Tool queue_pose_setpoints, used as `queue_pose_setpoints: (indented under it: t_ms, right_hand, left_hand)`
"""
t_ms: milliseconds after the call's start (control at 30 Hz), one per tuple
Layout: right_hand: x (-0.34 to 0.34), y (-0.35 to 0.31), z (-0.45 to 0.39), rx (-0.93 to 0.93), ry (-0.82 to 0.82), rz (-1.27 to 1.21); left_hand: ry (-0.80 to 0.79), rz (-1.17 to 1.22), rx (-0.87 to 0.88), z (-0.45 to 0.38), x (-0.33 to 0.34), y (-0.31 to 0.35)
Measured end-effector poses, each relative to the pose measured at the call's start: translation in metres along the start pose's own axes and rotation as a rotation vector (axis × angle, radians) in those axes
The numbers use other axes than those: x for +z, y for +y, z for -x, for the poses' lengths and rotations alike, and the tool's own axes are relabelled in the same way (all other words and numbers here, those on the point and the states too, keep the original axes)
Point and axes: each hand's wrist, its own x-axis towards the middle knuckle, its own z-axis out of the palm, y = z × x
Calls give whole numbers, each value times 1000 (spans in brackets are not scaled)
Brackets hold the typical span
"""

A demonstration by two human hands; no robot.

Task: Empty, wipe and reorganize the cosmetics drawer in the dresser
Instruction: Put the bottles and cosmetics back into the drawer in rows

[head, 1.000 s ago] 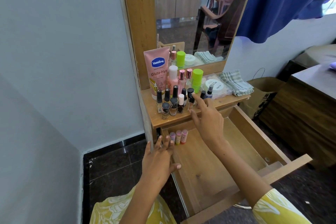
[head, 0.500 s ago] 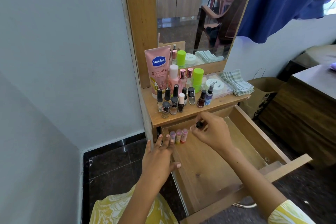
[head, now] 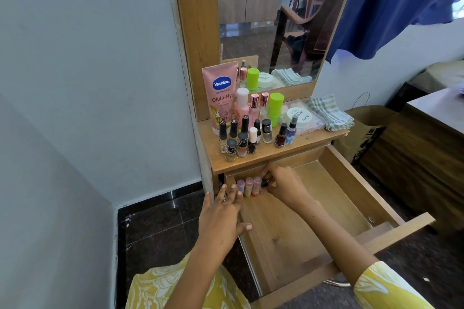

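1. Head view, the only one: a wooden dresser with a mirror stands against a pale wall, and its drawer [head: 326, 198] is pulled well out toward the person.
2. The right hand [head: 282, 184] reaches into the drawer's back left corner. Its fingers are curled round a small dark-capped bottle [head: 264, 182], setting it just beside a row of three small tubes [head: 249, 186].
3. The tubes stand close together along the drawer's back edge, likely so later items can line up next to them. The rest of the drawer floor is bare wood.
4. The left hand [head: 222, 218] holds nothing. Its fingers are spread and fairly straight, resting on the drawer's left wall, probably to steady it.
5. On the dresser surface [head: 313, 143] above the drawer, nail polish bottles [head: 242, 142] cluster at the left front, apparently waiting to go back in.
6. Behind them stand a pink Vaseline tube [head: 221, 98], pink bottles and a green-capped container [head: 275, 108].
7. To the right lie a round white jar [head: 300, 115] and a folded striped cloth [head: 329, 113], well apart from the hands.
8. Judged from this, emptying and wiping look finished and restocking has only begun.
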Motion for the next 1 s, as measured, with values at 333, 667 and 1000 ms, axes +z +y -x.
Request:
queue_pose_setpoints:
  t_ms: [333,667,1000]
  right_hand:
    - [5,3,-4,39,-10,-69]
    - [20,3,0,201,-21,-111]
    - [26,4,-7,200,72,-160]
  left_hand:
    - [6,-6,-2,1,1,0]
    - [17,-1,-9,1,2,0]
    - [18,8,-15,1,3,0]
